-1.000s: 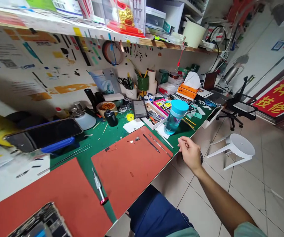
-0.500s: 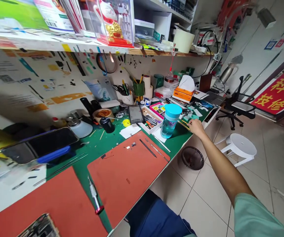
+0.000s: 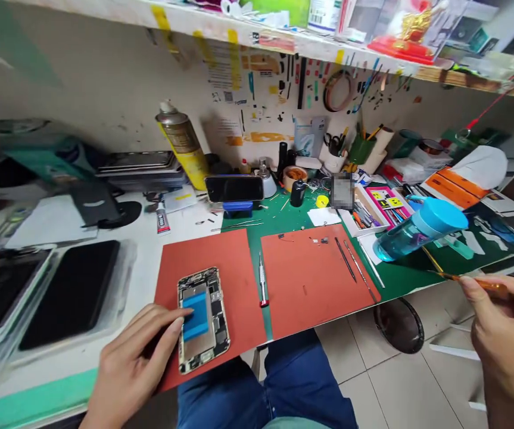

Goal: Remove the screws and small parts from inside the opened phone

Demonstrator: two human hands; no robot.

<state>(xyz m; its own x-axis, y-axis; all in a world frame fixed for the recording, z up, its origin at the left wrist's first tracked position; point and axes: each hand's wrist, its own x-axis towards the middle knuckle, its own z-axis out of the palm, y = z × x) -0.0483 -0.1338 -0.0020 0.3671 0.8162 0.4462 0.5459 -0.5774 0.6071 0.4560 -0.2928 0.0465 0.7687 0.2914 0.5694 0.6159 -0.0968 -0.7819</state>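
The phone [image 3: 210,326] is being touched by the left hand [image 3: 134,357], fingers slightly apart, while the right hand [image 3: 507,333] is holding an orange-handled tool [image 3: 492,288].

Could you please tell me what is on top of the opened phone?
A blue strip lies on the opened phone, and the left hand extends over the phone's left edge. What lies beneath the strip, and under those fingers, is covered and cannot be seen.

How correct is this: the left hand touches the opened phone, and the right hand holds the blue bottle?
Not the blue bottle: the head view shows the right hand holding an orange-handled tool. The left hand does touch the opened phone.
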